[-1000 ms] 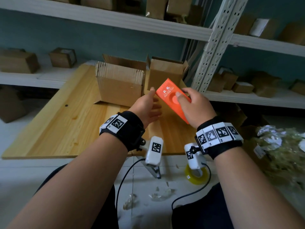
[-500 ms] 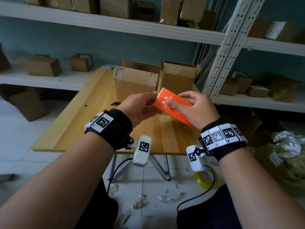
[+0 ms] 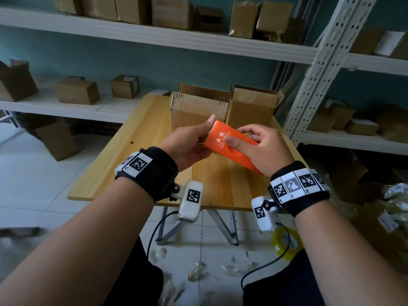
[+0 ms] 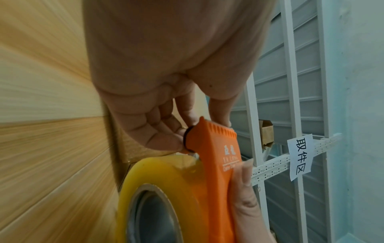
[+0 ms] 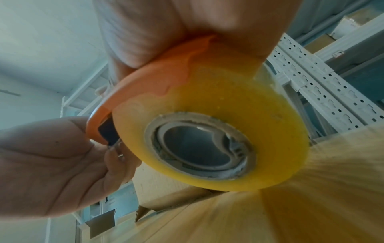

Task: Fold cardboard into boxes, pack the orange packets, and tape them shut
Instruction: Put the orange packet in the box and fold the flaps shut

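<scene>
Wooden worktop (image 3: 141,138) carries two open brown cardboard boxes (image 3: 198,107) at twelve o'clock. Above it, the right hand (image 3: 262,149) wraps its fingers round an orange plastic tape cutter (image 3: 234,149) holding a yellow tape roll (image 5: 218,115). The left hand (image 3: 189,142) pinches its toothed end.

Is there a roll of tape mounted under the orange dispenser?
Yes, the right wrist view shows a yellowish tape roll sitting under the orange dispenser.
</scene>
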Action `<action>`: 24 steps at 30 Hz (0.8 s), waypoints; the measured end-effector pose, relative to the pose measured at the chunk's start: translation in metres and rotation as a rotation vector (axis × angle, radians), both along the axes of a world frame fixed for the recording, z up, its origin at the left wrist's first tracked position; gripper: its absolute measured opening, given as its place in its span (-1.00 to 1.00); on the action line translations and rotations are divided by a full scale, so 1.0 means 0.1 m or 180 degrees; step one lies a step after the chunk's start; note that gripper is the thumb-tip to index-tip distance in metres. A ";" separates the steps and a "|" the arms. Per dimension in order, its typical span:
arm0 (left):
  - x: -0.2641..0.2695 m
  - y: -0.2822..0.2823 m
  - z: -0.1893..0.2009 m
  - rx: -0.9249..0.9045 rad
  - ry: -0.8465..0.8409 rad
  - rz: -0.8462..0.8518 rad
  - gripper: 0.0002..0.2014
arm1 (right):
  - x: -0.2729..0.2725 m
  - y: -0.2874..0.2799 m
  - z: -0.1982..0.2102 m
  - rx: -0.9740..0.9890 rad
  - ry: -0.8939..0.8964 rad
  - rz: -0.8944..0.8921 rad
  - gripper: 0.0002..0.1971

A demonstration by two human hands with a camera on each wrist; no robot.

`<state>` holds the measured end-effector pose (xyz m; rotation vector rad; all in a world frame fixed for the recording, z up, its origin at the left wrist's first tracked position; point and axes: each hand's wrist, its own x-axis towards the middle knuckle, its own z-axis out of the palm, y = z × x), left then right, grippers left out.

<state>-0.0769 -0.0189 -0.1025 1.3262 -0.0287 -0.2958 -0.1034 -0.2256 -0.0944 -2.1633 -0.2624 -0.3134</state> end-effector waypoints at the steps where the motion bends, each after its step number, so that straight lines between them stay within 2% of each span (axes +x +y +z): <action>1: 0.00 0.00 0.00 0.0005 0.0009 -0.0012 -0.67 | 0.01 -0.01 0.00 0.0000 -0.0015 0.0011 -0.46; 6: 0.00 0.03 0.00 0.0113 0.0061 -0.0154 -0.68 | 0.01 -0.03 -0.01 -0.0020 -0.0046 0.0083 -0.42; 13: -0.01 -0.11 -0.03 -0.0076 0.0185 0.0103 -0.69 | 0.01 -0.01 -0.02 0.0020 -0.0064 0.0064 -0.42; 17: 0.04 -0.16 -0.09 -0.0352 0.0332 0.0233 -0.52 | 0.00 -0.03 -0.03 0.0043 -0.0034 0.0066 -0.46; 20: 0.09 -0.13 -0.10 -0.0344 0.0269 0.0238 -0.39 | -0.01 -0.05 -0.03 0.0030 -0.0029 0.0087 -0.50; 22: 0.10 -0.12 -0.09 -0.0174 0.0103 0.0099 -0.41 | -0.01 -0.07 -0.03 0.0047 -0.0034 0.0094 -0.48; 24: 0.07 -0.12 -0.09 0.0005 -0.0025 0.0085 -0.56 | -0.02 -0.08 -0.02 0.0057 -0.0037 0.0103 -0.48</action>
